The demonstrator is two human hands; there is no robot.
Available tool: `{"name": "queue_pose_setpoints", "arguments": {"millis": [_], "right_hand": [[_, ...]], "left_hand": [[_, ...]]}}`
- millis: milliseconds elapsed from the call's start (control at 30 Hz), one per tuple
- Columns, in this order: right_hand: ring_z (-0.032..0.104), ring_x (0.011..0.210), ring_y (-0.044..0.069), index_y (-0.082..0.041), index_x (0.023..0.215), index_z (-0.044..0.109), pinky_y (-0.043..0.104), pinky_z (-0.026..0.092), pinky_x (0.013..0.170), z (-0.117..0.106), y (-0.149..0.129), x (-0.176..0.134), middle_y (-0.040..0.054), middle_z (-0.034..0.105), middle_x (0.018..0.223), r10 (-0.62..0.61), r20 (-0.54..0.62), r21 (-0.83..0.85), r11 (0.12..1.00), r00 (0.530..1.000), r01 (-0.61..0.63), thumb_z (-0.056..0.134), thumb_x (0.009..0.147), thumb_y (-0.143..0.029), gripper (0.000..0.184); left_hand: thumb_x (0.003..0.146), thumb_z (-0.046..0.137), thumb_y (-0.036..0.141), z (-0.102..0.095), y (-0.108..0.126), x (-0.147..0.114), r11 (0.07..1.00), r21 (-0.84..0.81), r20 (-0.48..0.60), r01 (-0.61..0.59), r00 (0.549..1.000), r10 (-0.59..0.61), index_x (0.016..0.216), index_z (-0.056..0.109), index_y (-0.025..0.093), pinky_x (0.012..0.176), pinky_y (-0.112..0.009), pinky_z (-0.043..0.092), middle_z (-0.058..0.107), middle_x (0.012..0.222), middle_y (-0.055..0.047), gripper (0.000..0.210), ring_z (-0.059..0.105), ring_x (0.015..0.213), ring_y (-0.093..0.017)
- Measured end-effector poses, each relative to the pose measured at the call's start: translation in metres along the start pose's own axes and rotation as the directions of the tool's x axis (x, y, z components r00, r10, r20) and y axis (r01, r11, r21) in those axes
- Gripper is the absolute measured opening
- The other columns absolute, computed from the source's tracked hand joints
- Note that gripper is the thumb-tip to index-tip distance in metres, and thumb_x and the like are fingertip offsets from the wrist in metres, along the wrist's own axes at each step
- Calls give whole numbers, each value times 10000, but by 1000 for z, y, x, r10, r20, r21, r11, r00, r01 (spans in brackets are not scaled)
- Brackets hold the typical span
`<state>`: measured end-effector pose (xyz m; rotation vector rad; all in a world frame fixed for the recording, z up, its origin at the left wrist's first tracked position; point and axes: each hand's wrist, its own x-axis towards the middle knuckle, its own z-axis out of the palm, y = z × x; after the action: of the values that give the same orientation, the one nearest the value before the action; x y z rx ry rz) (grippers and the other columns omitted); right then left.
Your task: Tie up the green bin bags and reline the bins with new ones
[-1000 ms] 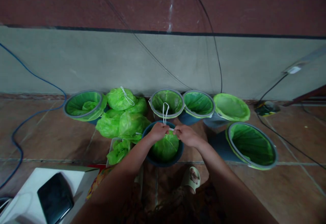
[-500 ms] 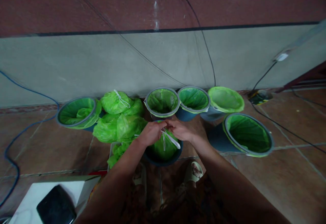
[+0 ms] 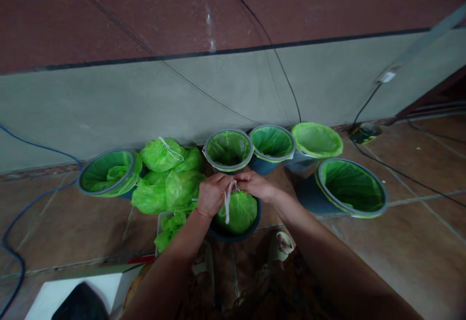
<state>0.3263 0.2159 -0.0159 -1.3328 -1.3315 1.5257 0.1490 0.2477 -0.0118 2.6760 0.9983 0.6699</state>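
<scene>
A green trash bag (image 3: 239, 213), gathered at its top, sits inside a dark blue bin (image 3: 233, 238) in front of my feet. My left hand (image 3: 214, 193) and my right hand (image 3: 257, 186) meet above it, fingers closed on the bag's white drawstring (image 3: 227, 206). One loose end of the string hangs down over the green plastic near my left hand. The fingertips and the exact tie at the bag's neck are partly hidden.
Lined bins stand along the wall, including a left bin (image 3: 107, 172), a middle bin (image 3: 228, 147) and a right bin (image 3: 351, 186). Filled green bags (image 3: 165, 191) are piled at left. Below lies a white box (image 3: 47, 295); a blue cable (image 3: 16, 257) crosses the floor.
The drawstring's loose end has swung from the right side of the bag to the left. Both hands stay together above the bag, while the view has tilted slightly.
</scene>
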Motion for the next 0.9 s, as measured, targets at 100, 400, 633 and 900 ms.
{"name": "queue_pose_setpoints", "arguments": {"millis": [100,400,633,900], "right_hand": [[555,674,118,-142,846,695,236,433,662,0,-1,1,12,663,757,-74,-130,-182,982,989,49,524,779,-172,186],[610,936,221,-147,891,668,296,444,797,-2,7,-7,163,672,1008,-114,-381,-818,504,918,-277,465,819,-60,232],[584,688,160,-171,698,618,267,423,646,-5,12,3,45,647,716,5,-357,-333,934,934,-132,471,831,-284,228],[371,461,76,-187,571,503,229,279,475,5,3,3,-55,436,476,-42,-299,-13,999,953,40,588,749,-529,395]], "left_hand": [[968,418,341,-5,3,3,998,-36,73,59,996,-56,889,690,194,699,-246,432,634,849,-49,319,597,780,-149],[849,506,275,-4,-2,2,931,146,274,334,891,-363,710,630,183,657,-283,403,648,775,-74,208,614,756,-203],[801,517,281,3,-10,11,424,-530,433,734,665,-609,608,560,182,534,-235,408,511,511,23,221,516,509,-116],[729,653,446,6,6,16,-15,-769,543,639,642,-541,685,548,150,540,-225,441,606,664,-11,317,533,530,-82]]}}
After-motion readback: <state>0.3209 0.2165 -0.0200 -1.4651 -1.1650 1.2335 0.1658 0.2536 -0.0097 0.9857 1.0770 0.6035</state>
